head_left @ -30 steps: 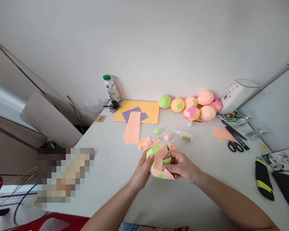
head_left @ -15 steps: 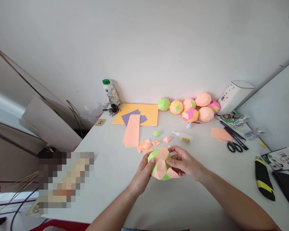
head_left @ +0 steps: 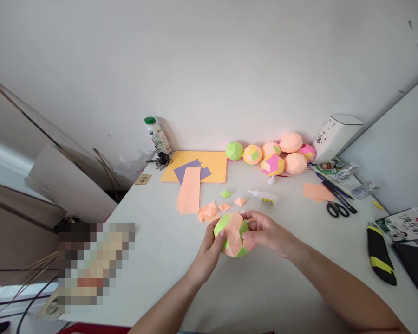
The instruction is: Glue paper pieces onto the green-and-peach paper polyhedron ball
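Note:
Both my hands hold a peach and green folded paper ball (head_left: 232,234) just above the white table (head_left: 160,250). My left hand (head_left: 209,253) cups its left side with the thumb on a green facet. My right hand (head_left: 268,233) wraps its right side, fingers curled over the top. Just behind the ball lie several small folded paper pyramids (head_left: 212,211), peach and green. A small glue bottle (head_left: 264,197) lies beyond them.
Several finished paper balls (head_left: 275,155) line the wall beside a white box (head_left: 334,134). Coloured paper sheets (head_left: 195,169), a bottle (head_left: 155,134) and keys (head_left: 159,160) sit at the back left. Scissors (head_left: 337,209), pens and a black and yellow knife (head_left: 379,255) lie on the right.
The flaps that stuck out have been pressed in, so the paper piece now looks rounder. My hands have closed tighter around it and shifted slightly.

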A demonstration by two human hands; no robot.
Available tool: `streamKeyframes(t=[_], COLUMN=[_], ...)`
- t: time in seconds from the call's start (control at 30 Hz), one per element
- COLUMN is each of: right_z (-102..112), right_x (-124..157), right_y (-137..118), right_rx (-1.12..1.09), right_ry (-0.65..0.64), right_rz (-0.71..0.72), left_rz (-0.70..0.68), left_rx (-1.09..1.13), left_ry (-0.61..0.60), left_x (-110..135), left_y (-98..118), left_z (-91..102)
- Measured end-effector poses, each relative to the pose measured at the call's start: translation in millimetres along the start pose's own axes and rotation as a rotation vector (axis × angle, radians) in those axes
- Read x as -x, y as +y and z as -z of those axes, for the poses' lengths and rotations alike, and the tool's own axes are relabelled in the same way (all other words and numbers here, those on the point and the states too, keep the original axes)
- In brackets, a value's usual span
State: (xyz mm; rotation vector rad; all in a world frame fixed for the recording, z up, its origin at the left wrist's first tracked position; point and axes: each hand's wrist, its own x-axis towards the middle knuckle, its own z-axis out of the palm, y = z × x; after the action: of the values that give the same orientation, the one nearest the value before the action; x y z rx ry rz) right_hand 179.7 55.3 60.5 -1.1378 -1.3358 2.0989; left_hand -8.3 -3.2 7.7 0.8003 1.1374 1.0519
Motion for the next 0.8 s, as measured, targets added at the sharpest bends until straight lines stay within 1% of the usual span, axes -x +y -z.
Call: streamKeyframes(t=[0.27, 0.43, 0.6, 0.8], right_z=[-6.4, -8.5, -11.6, -12.3], right_x=[-3.4, -6.9, -5.5, -6.0], right_y=[8.4, 13.9, 11.9, 11.4], right_rx=[0.042, 0.035, 0.007, -0.009], right_ry=[0.041, 0.029, 0.026, 0.02], right_rz=[0.034, 0.017, 0.0, -0.036], left_rz=[-0.053, -0.068, -0.06, -0.07], left_rx=[0.0, -0.053, -0.026, -0.093], left_ry=[0.021, 0.046, 0.049, 0.062], left_x=[-0.5, -0.5, 0.3, 1.2], left_y=[-0.6, -0.8, 0.8, 2.7], left_z=[-0.6, -2.0, -4.7, -6.1])
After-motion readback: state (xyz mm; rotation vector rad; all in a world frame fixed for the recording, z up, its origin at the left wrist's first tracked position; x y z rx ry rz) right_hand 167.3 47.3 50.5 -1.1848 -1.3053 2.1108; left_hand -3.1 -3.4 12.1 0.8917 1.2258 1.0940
